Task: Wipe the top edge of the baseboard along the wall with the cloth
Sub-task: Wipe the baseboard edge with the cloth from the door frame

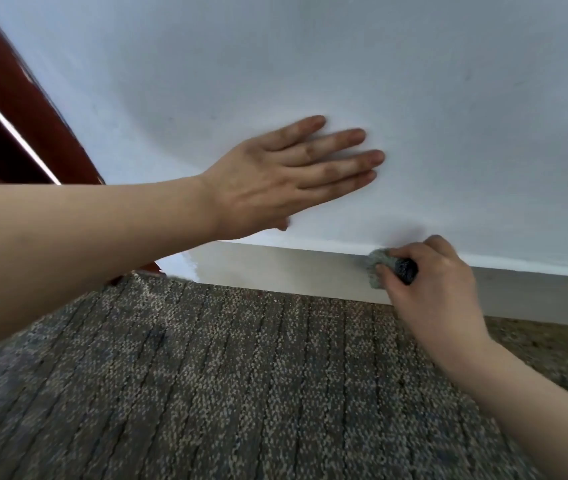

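A pale grey baseboard (293, 271) runs along the foot of the white wall (310, 64), from lower left to right. My right hand (431, 289) grips a bunched grey-green cloth (377, 263) and holds it against the baseboard's top edge, right of centre. A dark part of the cloth shows between the fingers. My left hand (286, 178) lies flat on the wall above the baseboard, its fingers straight and pointing right.
Grey-brown patterned carpet (241, 375) covers the floor up to the baseboard. A reddish-brown wooden frame (15, 109) stands at the far left, where the wall ends.
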